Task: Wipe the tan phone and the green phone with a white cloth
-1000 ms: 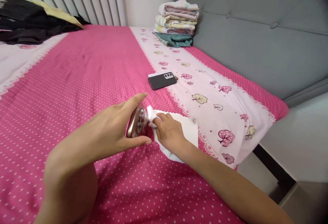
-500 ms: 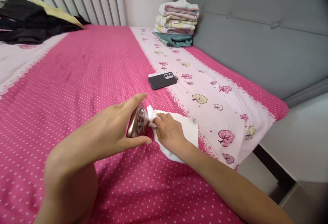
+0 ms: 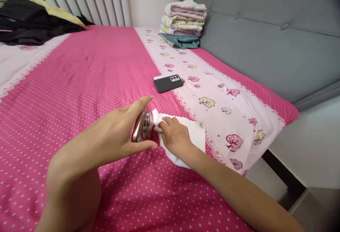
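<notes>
In the head view, the left hand (image 3: 120,133) grips a rose-gold phone (image 3: 142,128) by its edges, thumb below and fingers curled over the top, so that the phone stands on edge just above the bed (image 3: 79,83), its back with the round camera cluster turned toward the right hand (image 3: 174,136). The phone's long axis runs roughly up and away from the person, tilted a little to the right at the top. The right hand lies directly beside it on the right, fingers closed on a bunched corner of a white cloth (image 3: 195,134), and that pinched corner touches the phone's camera face. The rest of the cloth trails flat on the bed under and behind the right hand, toward the lace border of the pink sheet. So the two hands meet at the phone: the left holds it, the right presses the cloth to it from the side, with no gap between them. Farther off, well apart from both hands, a black phone (image 3: 168,82) lies flat on the bed, nearer the right hand's side. A stack of folded cloths (image 3: 183,21) sits at the far end against the grey headboard (image 3: 265,41), and dark clothing (image 3: 32,23) lies at the far left.
</notes>
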Demonstrator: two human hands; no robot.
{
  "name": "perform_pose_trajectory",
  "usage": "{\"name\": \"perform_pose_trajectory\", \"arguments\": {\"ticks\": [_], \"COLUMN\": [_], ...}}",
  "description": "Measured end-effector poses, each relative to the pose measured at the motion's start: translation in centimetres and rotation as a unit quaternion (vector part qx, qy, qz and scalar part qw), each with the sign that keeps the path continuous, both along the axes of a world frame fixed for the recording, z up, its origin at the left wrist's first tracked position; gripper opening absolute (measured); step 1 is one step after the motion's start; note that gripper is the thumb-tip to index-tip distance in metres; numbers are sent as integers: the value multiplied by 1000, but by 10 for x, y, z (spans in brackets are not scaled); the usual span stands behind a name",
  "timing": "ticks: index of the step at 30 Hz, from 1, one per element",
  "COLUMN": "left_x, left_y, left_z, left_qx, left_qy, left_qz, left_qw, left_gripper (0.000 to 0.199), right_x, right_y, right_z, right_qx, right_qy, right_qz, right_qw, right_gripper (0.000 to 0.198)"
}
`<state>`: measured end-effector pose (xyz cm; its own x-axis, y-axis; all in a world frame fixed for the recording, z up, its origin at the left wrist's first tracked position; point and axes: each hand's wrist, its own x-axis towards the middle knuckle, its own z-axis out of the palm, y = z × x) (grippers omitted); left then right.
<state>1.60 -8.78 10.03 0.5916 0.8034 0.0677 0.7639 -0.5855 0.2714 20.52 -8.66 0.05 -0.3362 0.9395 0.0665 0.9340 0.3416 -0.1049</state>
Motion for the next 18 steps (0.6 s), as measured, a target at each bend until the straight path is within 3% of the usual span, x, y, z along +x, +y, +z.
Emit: {"name": "perform_pose_trajectory", "arguments": {"ticks": [18], "left_x": [2], "left_y": [1], "left_z": [2], "left_qx": [-4], "left_qy": [1], "left_qz": [3], "left_qw": [1000], "left_gripper": [87], "right_x": [1], "right_y": [0], "right_z": [-2], "right_qx": [-1], "right_qy": [3], "right_qz": [0], "right_qw": [1000], "right_gripper": [21]}}
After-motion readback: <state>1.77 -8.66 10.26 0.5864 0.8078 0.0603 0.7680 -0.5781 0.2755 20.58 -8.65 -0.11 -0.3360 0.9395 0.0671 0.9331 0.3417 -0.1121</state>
